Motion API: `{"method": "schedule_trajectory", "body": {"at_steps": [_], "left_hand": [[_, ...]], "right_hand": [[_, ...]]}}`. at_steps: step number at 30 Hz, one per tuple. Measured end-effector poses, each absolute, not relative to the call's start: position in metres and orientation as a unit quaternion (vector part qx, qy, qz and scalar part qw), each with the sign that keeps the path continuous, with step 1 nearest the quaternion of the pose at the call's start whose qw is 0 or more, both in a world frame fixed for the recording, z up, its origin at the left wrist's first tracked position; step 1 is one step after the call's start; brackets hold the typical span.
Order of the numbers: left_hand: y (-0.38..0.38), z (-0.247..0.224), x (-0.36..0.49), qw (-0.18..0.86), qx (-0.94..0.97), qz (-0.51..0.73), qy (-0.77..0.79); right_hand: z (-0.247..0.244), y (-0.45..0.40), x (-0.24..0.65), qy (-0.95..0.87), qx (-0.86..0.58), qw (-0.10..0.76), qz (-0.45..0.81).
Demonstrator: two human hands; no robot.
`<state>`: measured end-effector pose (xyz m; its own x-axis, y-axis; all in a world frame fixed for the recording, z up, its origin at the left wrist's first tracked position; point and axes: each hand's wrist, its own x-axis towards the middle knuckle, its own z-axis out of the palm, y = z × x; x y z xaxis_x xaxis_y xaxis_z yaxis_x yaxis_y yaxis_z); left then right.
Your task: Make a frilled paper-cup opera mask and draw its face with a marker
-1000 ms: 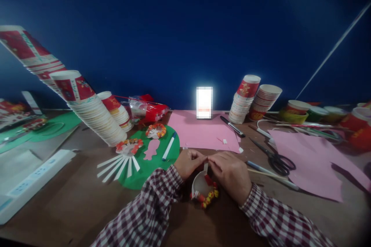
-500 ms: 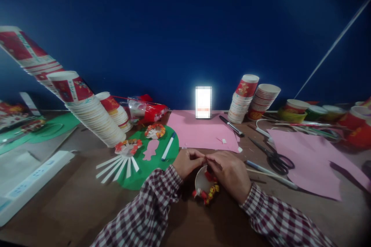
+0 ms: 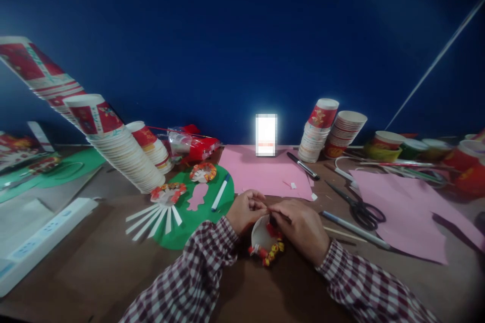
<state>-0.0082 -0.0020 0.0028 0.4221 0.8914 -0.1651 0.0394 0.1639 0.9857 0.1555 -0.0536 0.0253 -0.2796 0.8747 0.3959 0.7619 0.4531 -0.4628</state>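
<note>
Both hands meet over the far edge of a cut paper cup (image 3: 261,232), whose near rim carries curled red and yellow pieces (image 3: 273,252). My left hand (image 3: 248,211) has its thumb and forefinger pinched at the upper left of the cup; what lies between them is too small to make out. On the right side, my right hand (image 3: 301,227) is closed in a pinch on the cup's edge, its fingertips almost touching the left ones. The fingers hide part of the far rim.
Left of the hands, a green sheet (image 3: 174,234) bears a pink paper cutout (image 3: 197,197) and a marker (image 3: 220,193). Black scissors (image 3: 364,212) and pink paper (image 3: 409,222) lie right. Stacked cups (image 3: 129,154) lean at the left; another stack (image 3: 314,136) stands behind.
The cup has shifted slightly to the left and up. My left hand's fingers have curled and risen a little, while my right hand has barely moved.
</note>
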Motion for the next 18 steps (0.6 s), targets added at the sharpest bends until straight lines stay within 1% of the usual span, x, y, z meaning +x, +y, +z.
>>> {"method": "schedule_trajectory", "body": {"at_steps": [6,18], "left_hand": [[-0.0035,0.0003,-0.0061,0.657,0.539,0.331,0.410],[-0.0044,0.0004,-0.0060,0.688,0.505,0.326,0.406]], "right_hand": [[0.0253,-0.0534,0.1549,-0.784,-0.515,0.334,0.097],[0.0245,-0.0539,0.1544,-0.784,-0.514,0.333,0.102]]}}
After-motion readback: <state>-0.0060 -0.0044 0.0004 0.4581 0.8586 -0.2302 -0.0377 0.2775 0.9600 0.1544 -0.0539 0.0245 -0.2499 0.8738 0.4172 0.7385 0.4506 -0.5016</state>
